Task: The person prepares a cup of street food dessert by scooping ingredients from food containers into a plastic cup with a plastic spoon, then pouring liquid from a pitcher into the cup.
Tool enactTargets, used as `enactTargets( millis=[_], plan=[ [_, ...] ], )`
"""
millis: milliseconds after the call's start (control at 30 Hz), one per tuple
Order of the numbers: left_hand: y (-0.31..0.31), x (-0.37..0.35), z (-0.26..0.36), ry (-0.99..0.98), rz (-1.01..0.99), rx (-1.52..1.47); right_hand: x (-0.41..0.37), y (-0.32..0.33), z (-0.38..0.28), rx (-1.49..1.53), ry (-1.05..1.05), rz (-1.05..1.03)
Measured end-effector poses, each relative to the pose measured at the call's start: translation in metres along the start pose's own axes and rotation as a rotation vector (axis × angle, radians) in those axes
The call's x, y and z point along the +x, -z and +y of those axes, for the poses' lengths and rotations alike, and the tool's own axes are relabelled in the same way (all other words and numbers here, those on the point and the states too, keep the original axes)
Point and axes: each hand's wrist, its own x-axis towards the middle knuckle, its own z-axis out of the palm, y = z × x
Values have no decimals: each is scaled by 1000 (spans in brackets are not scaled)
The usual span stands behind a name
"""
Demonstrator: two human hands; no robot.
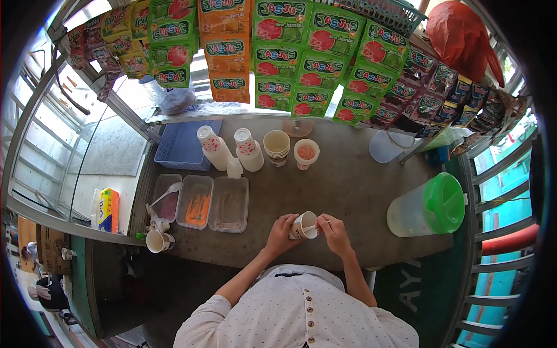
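My left hand [282, 232] is wrapped round a paper cup [297, 231], which tilts a little toward me at the counter's near edge. Between the fingers of my right hand [335, 235] is the thin handle of what looks like a white spoon [317, 225], its lower end down in the cup and hidden. Farther back stand a patterned cup with orange-pink contents [306, 152] and a stack of paper cups [277, 145]. To the left are plastic containers: one with orange pieces [198, 201], one nearly bare [230, 203], and one with a white spoon [172, 189].
A green-lidded jug [426, 204] stands right on the counter [348, 174]. Cup stacks in sleeves [249, 152], a blue basket [184, 145] and a clear tub [387, 145] line the back. Drink sachets [278, 58] hang overhead. Another cup [158, 240] sits at the left edge.
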Motion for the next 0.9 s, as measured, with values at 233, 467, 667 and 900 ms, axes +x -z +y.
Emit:
enactTargets(
  millis=[233, 467, 667, 900],
  plan=[
    [-1, -1, -1, 3, -13, -16, -1, 0, -5, -86, 28, -6],
    [0, -1, 0, -8, -17, -9, -2, 0, -7, -110, 27, 11],
    [1, 0, 0, -8, -19, -9, -1, 2, -4, -121, 25, -3],
    [0, -1, -1, -7, -8, -5, -2, 3, 0, -36, -30, -25]
  ],
)
